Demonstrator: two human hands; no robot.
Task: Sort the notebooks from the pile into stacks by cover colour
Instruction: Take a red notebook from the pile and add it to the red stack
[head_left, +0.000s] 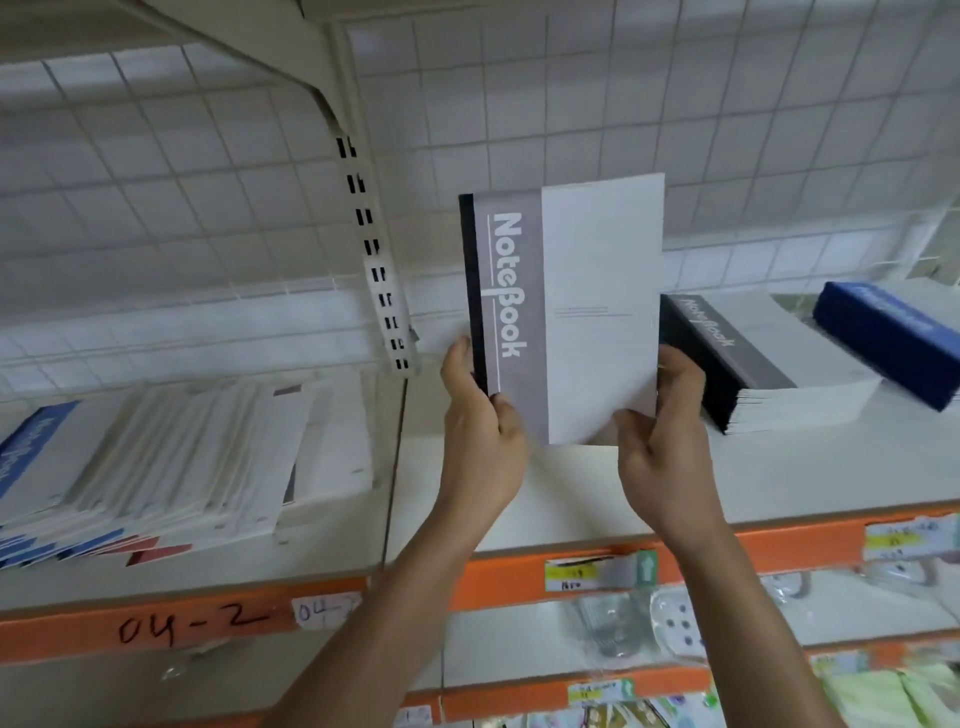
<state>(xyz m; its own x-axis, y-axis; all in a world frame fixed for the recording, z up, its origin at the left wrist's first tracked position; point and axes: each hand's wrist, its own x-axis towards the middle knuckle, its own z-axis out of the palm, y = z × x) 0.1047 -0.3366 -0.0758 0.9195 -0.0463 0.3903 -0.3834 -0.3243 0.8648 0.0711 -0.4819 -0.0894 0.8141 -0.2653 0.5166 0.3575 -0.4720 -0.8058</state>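
I hold a grey-and-white notebook (566, 312) upright in front of the shelf, its black spine to the left. My left hand (480, 421) grips its lower left corner and my right hand (662, 415) grips its lower right corner. Just to the right, a stack of grey notebooks (769, 358) lies on the shelf, and a blue stack (893, 343) sits beyond it at the right edge. A spread pile of mixed notebooks (156, 467), blue, red and white covers showing, lies on the left shelf section.
A slotted shelf upright (379, 280) divides the two sections. The shelf front has an orange edge strip (519, 571) with price tags. Lower shelves hold packaged goods (649, 623). A wire grid backs the shelf.
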